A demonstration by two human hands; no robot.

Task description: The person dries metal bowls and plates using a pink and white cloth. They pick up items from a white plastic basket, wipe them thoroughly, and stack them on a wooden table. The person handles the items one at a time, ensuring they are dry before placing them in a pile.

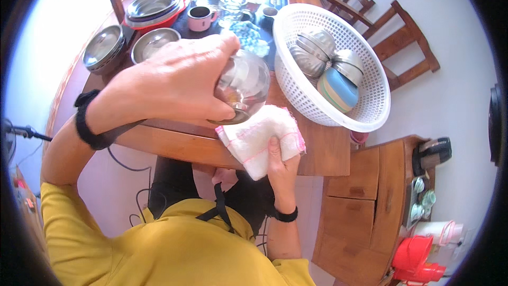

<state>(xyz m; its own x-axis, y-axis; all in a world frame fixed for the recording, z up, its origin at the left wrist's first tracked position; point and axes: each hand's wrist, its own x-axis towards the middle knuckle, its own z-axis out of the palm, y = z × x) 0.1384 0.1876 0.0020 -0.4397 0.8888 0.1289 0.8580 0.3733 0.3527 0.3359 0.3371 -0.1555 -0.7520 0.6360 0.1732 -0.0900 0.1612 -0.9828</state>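
Observation:
My left hand (178, 77) is shut on a clear, rounded glass vessel (251, 81), fingers over its far side and thumb at its lower rim. The vessel is tilted above the table's near edge, and my palm hides part of it. Just below and to the right, my right hand (283, 171) grips a folded white cloth (260, 141) with pink stitched edges, the thumb pressed on top. Cloth and glass overlap in the view; I cannot tell whether they touch.
A white perforated plastic basket (295, 97) holds steel bowls (315, 47) and a blue-and-cream bowl (339, 89). Steel bowls (104, 49), a pink mug (199, 19), glassware (230, 4) and a blue-white checked cloth (248, 35) occupy the wooden table (325, 153). A wooden cabinet (353, 214) stands at right.

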